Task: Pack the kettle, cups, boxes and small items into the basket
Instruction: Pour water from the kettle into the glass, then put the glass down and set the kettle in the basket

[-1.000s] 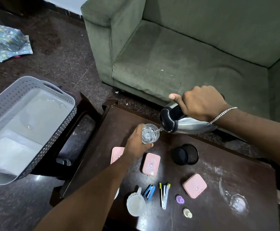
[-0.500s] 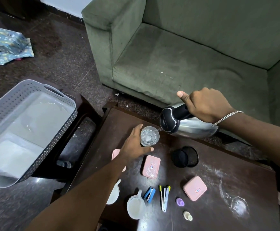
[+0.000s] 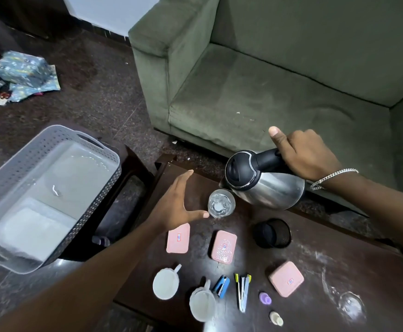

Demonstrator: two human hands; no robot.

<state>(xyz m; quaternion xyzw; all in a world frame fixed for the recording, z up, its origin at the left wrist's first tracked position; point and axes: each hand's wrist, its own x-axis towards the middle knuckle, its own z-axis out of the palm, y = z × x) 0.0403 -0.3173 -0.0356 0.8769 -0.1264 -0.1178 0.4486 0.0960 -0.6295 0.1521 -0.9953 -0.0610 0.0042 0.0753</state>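
Note:
My right hand [image 3: 303,153] grips the black handle of the steel kettle [image 3: 267,188], held above the dark table [image 3: 327,264] with its spout over a clear glass [image 3: 220,206]. My left hand [image 3: 178,204] is spread open just left of the glass, thumb tip near its rim. On the table lie three pink boxes [image 3: 178,238] [image 3: 224,246] [image 3: 286,278], two white cups [image 3: 166,281] [image 3: 202,305], a blue stapler [image 3: 221,285], pens [image 3: 243,291], a purple item [image 3: 265,298] and a cream item [image 3: 276,318]. The grey basket [image 3: 51,188] stands to the left.
A black mesh cup [image 3: 272,233] lies on the table behind the boxes. A second clear glass [image 3: 350,305] stands at the right front. A green sofa [image 3: 279,80] sits behind the table. Wrapped parcels [image 3: 23,70] lie on the floor far left.
My left hand has let go of the glass and opened beside it. The kettle has tipped back toward upright and risen slightly.

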